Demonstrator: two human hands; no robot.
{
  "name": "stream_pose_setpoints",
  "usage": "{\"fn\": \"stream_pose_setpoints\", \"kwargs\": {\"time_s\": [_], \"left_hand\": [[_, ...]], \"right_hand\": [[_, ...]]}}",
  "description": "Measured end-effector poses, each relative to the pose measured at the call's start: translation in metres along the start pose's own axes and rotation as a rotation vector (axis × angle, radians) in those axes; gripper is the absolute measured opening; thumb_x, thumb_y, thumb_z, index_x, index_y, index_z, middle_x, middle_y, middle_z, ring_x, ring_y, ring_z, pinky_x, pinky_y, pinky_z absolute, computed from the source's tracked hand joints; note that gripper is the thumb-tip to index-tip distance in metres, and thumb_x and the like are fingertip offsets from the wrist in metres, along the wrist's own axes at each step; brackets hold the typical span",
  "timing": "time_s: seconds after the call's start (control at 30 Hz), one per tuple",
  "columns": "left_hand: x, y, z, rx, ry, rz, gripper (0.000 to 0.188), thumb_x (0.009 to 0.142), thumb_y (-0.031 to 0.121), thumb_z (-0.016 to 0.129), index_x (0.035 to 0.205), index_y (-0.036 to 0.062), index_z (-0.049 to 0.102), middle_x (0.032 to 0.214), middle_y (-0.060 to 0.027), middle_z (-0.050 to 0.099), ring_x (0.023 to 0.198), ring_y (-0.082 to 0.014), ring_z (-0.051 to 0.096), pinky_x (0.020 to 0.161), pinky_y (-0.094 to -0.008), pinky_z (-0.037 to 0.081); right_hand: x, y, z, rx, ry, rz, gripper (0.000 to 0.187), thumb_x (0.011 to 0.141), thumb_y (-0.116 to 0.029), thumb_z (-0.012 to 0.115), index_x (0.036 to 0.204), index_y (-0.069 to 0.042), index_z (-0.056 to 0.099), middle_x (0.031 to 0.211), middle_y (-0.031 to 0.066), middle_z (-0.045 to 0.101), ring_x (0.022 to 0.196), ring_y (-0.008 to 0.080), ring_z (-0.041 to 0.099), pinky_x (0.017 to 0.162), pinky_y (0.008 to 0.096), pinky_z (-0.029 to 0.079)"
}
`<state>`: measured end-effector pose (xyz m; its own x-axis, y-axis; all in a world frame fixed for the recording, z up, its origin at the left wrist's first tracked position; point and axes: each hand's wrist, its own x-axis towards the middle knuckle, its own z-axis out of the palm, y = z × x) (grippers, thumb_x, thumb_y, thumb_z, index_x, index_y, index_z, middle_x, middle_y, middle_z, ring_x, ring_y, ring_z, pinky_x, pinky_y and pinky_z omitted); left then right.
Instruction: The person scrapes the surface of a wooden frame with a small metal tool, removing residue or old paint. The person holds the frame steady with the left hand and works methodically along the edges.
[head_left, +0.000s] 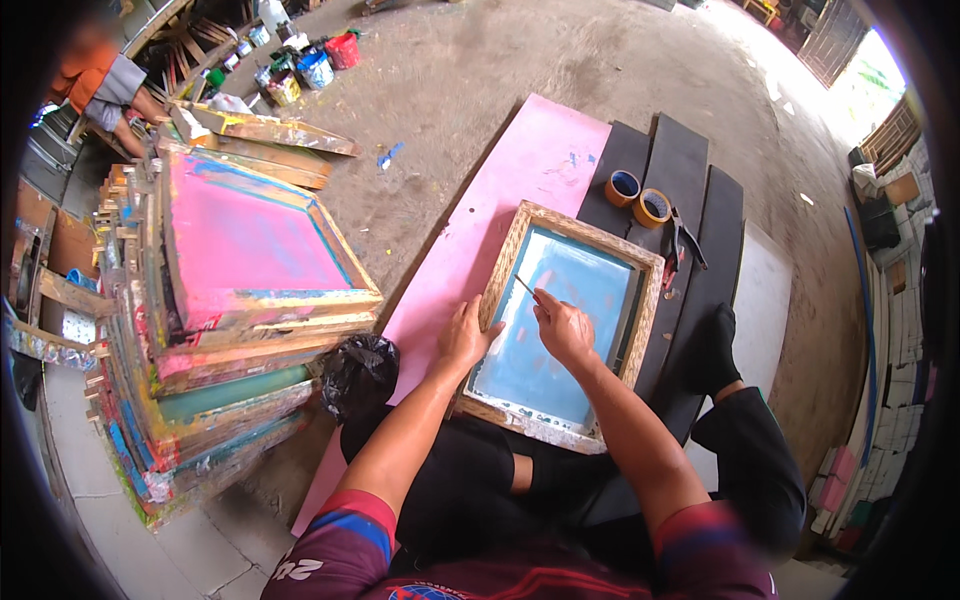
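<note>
A wooden screen-printing frame with blue mesh leans tilted before my crossed legs. Its left side rests in my left hand, with the thumb over the inner edge. Between the fingertips of my right hand is a thin dark stick-like tool, whose exact kind I cannot make out. Its tip points up and left, close to the mesh near the frame's upper left side. Whether the tip touches the mesh cannot be told.
Two tape rolls and pliers lie on dark boards beyond the frame. A pink board lies alongside. Stacked screen frames and a black plastic bag stand left. Paint pots and another person are far left.
</note>
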<state>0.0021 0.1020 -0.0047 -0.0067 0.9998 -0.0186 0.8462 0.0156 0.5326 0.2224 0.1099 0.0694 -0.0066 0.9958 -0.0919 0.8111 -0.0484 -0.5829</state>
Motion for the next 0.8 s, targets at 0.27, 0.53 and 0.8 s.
{"fn": "stream_pose_setpoints", "kwargs": {"time_s": [0.27, 0.53, 0.8], "left_hand": [[0.027, -0.003, 0.000, -0.109, -0.150, -0.041, 0.063, 0.092, 0.047, 0.086, 0.130, -0.0016, 0.074, 0.118, -0.0210, 0.074, 0.108, -0.0416, 0.074, 0.089, -0.0502, 0.061], [0.038, -0.002, 0.005, -0.146, -0.033, 0.019, 0.066, 0.088, 0.045, 0.090, 0.132, -0.0018, 0.073, 0.116, -0.0167, 0.074, 0.103, -0.0414, 0.075, 0.088, -0.0492, 0.060], [0.039, -0.005, -0.001, -0.155, -0.060, 0.043, 0.059, 0.086, 0.035, 0.090, 0.129, -0.0014, 0.073, 0.116, -0.0152, 0.074, 0.103, -0.0389, 0.076, 0.084, -0.0498, 0.062]], "right_hand": [[0.026, -0.007, 0.007, -0.069, -0.062, -0.023, 0.039, 0.108, -0.029, 0.068, 0.146, -0.025, 0.073, 0.095, 0.0175, 0.079, 0.086, 0.0412, 0.077, 0.078, 0.0525, 0.060], [0.032, -0.008, 0.021, -0.083, -0.089, 0.013, 0.040, 0.106, -0.029, 0.071, 0.146, -0.029, 0.073, 0.092, 0.0181, 0.076, 0.081, 0.0415, 0.077, 0.071, 0.0522, 0.060], [0.033, -0.005, 0.023, -0.107, -0.121, 0.009, 0.039, 0.109, -0.028, 0.066, 0.148, -0.026, 0.069, 0.099, 0.0190, 0.078, 0.087, 0.0415, 0.078, 0.077, 0.0523, 0.061]]}}
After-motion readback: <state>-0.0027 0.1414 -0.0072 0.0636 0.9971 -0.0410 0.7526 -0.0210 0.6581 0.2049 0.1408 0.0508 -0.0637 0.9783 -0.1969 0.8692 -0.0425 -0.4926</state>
